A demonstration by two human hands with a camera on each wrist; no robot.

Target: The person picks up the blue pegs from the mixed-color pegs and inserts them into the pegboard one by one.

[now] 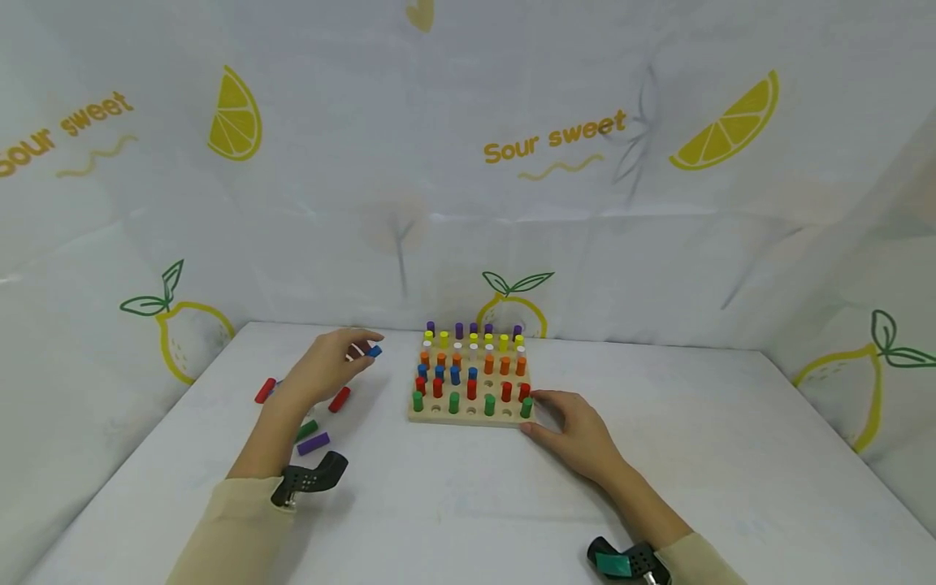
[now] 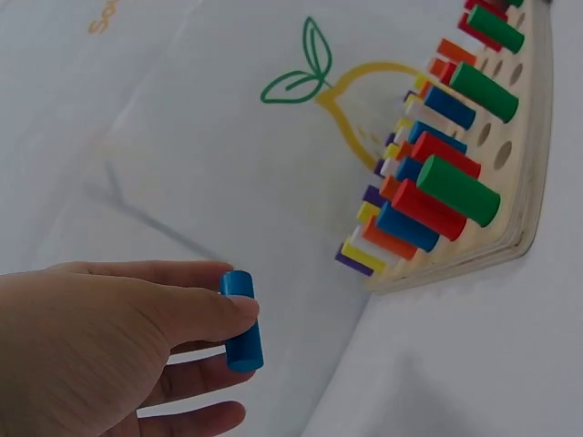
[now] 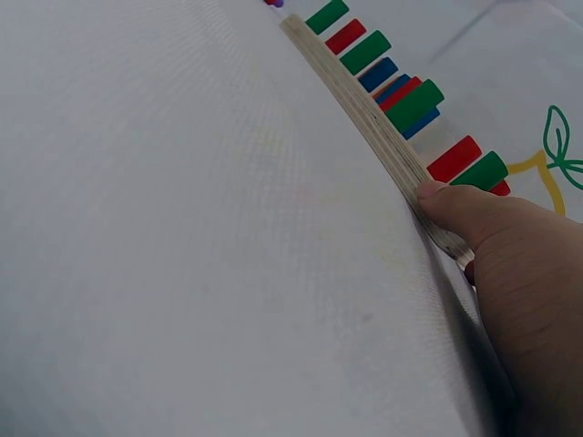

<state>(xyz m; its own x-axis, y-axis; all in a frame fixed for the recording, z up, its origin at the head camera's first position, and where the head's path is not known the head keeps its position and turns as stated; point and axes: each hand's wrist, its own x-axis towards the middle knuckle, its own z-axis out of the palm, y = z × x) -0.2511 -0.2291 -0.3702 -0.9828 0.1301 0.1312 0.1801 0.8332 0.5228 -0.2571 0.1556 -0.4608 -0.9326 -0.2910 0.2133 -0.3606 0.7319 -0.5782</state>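
Between thumb and fingers my left hand (image 1: 327,363) pinches a blue peg (image 2: 241,320), held above the table to the left of a wooden pegboard (image 1: 471,418). Rows of coloured pegs stand upright in the board: purple at the back, then yellow, white, orange, blue, red, and green at the front. Some holes in the front rows show bare, among them gaps between the green pegs (image 1: 454,402). My right hand (image 1: 578,435) grips the board's front right corner, its thumb (image 3: 446,202) along the front edge and its other fingers mostly hidden in the right wrist view.
Loose pegs lie on the white table left of the board: a red peg (image 1: 340,399), another red peg (image 1: 266,391), a green peg (image 1: 306,431) and a purple peg (image 1: 314,444). My left forearm partly covers this group. A lemon-printed sheet (image 1: 439,187) rises behind the table.
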